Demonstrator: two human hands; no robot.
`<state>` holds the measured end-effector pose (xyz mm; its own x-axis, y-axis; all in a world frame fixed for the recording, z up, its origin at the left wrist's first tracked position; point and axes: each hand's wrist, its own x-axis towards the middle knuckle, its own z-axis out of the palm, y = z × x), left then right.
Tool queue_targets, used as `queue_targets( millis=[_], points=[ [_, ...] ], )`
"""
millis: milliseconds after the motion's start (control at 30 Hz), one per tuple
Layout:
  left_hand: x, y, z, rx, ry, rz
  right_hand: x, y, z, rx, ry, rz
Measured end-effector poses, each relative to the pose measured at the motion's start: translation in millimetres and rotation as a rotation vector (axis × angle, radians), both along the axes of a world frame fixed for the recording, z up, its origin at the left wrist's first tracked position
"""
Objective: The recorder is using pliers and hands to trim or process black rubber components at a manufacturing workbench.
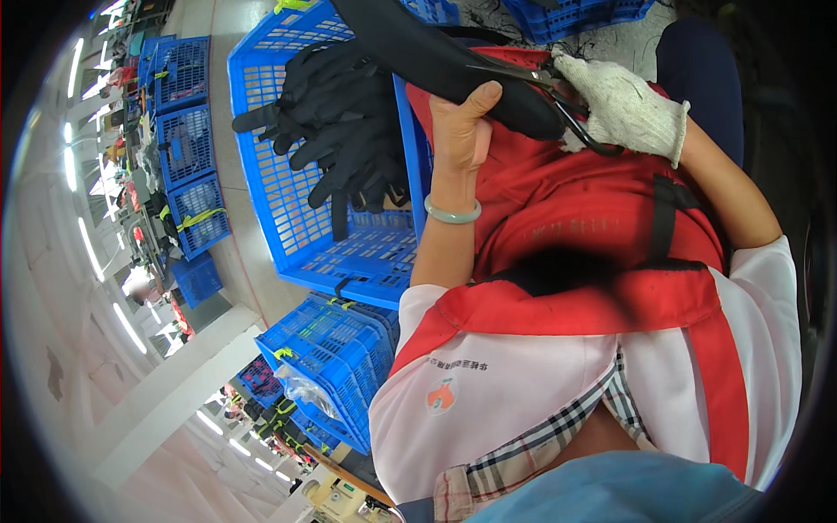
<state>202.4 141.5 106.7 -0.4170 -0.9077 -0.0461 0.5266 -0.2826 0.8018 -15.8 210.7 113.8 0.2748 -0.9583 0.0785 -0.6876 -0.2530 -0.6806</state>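
My bare left hand (460, 126), with a pale green bangle at the wrist, is closed on a long black padded strap (410, 50). Its thumb lies along the strap's near face. The strap has a rounded end above my lap and runs up to the top edge of the view. My right hand (626, 112), in a white knitted glove, is wrapped round a pair of scissors (534, 78). Their blades lie across the strap near its rounded end; whether they touch it I cannot tell. A red apron (558, 205) covers my lap under both hands.
Left of my lap stands a blue plastic crate (301, 261) with a pile of similar black straps (349, 131). More blue crates (327, 349) stand below it, and others (185, 144) are stacked farther left. Another blue crate (575, 19) is at the top, beside dark scraps on the floor.
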Motion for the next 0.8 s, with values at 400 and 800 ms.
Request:
queue_targets(
  millis=[400, 800],
  points=[
    [8, -4, 3, 0.063, 0.155, -0.021, 7, -1, -13, 0.032, 0.022, -0.101],
    [7, -10, -2, 0.0, 0.01, 0.035, 10, -5, -11, -0.048, -0.016, -0.009]
  ],
)
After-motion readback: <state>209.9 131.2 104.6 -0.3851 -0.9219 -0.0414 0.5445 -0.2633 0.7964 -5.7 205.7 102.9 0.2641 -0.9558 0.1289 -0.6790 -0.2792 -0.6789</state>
